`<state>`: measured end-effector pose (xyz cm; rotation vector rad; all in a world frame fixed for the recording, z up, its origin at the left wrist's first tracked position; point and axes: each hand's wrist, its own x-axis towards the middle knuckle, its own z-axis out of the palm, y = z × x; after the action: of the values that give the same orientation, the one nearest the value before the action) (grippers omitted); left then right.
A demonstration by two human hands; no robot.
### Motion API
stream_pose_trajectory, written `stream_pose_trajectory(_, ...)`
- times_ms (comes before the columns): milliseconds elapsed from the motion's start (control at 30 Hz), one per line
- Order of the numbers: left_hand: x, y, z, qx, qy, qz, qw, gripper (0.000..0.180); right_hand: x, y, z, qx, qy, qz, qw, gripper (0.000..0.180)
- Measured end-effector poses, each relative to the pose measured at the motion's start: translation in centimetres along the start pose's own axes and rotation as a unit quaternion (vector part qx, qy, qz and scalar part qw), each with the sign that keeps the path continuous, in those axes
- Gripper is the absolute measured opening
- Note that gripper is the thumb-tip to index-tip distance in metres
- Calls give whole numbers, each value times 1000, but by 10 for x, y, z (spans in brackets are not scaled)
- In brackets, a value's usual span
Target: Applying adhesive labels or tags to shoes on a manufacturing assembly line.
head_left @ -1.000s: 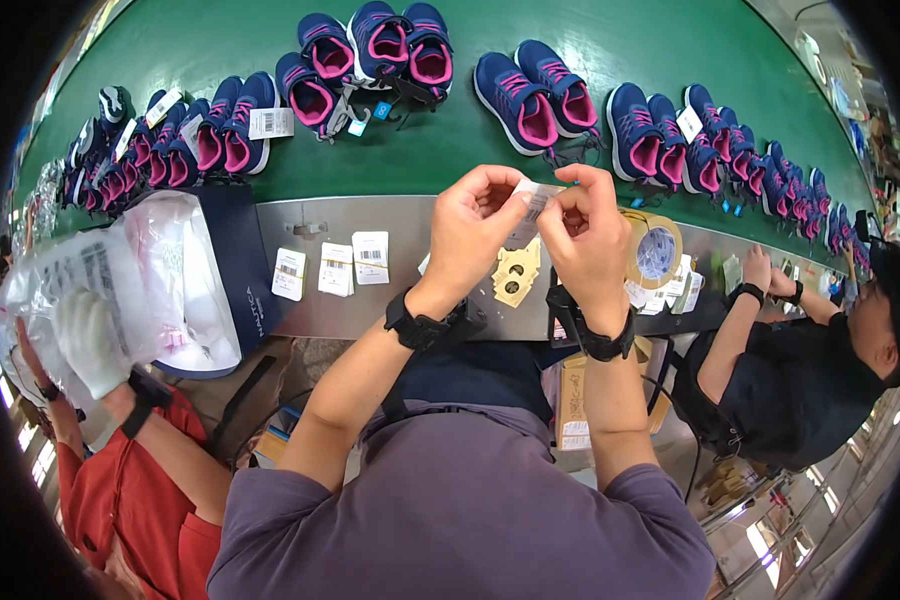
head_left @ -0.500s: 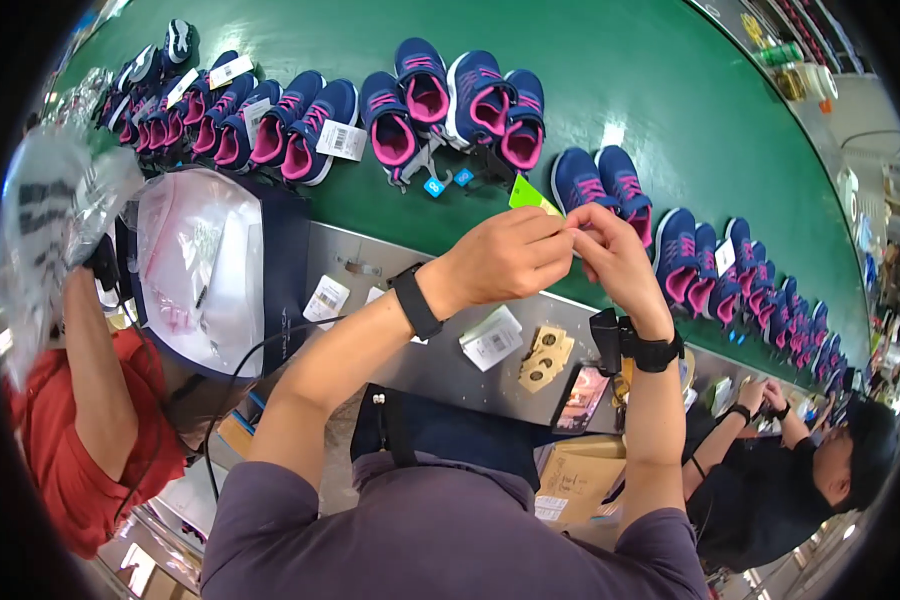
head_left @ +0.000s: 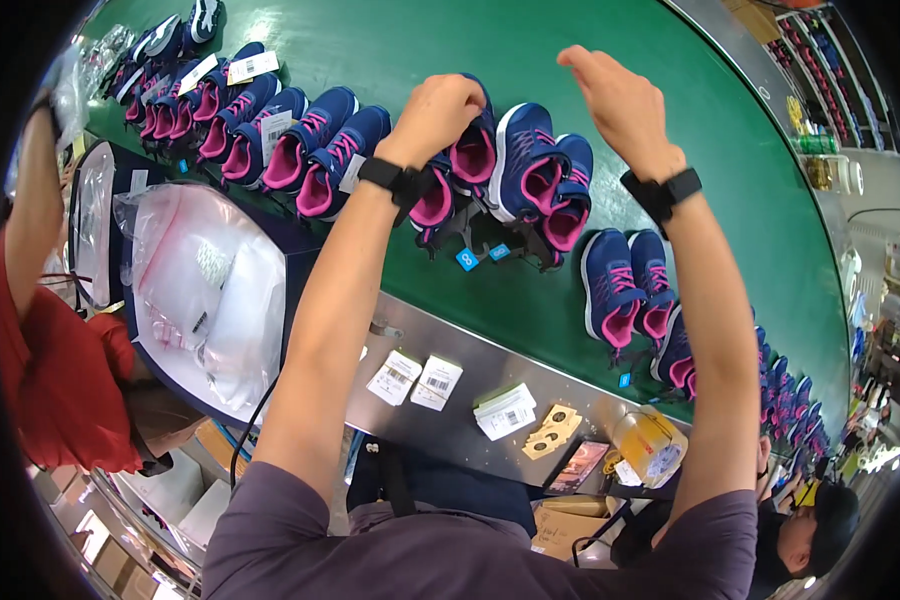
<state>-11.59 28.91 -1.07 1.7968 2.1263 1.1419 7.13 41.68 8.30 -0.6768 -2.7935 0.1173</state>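
there, left grip (head_left: 440,110) closed on a navy-pink shoe (head_left: 470,150), right grip (head_left: 610,95) open above the green belt (head_left: 570,40)

- Green conveyor belt (head_left: 530,40) carries pairs of navy-and-pink sneakers (head_left: 315,150) in a row.
- Beside the belt, a grey metal ledge (head_left: 490,365) holds barcode labels (head_left: 415,380) and a tape roll (head_left: 650,445).

A: How many shoes are under the hands?
B: Four navy-and-pink shoes (head_left: 515,170), bunched in the middle of the green belt (head_left: 610,50). Right of them sits one pair (head_left: 630,285).
A: And far left?
B: A row of about eight shoes (head_left: 260,130); the farthest blur together.
A: Labels on the worktop (head_left: 450,420)?
B: Two barcode stickers (head_left: 415,380), one label stack (head_left: 505,410), one tape roll (head_left: 650,445).
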Motion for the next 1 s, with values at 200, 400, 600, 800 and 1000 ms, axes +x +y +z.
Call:
stream_pose_trajectory(200,32,-7,2,-56,-293,-130,946,16,8,5,61,-46,-82,-159,983,28)
stream_pose_trajectory(400,22,-25,16,15,-223,-74,972,17,17,-19,80,-59,-105,-154,981,8)
stream_pose_trajectory(600,26,-16,6,-43,-249,-107,962,16,14,-13,88,44,-95,-78,991,13)
stream_pose_trajectory(800,6,-11,7,-27,-124,-78,989,15,11,-16,90,88,-140,-22,986,14)
stream_pose_trajectory(1000,-5,5,9,-86,-98,-212,969,15,14,-17,94,125,-170,11,977,16)
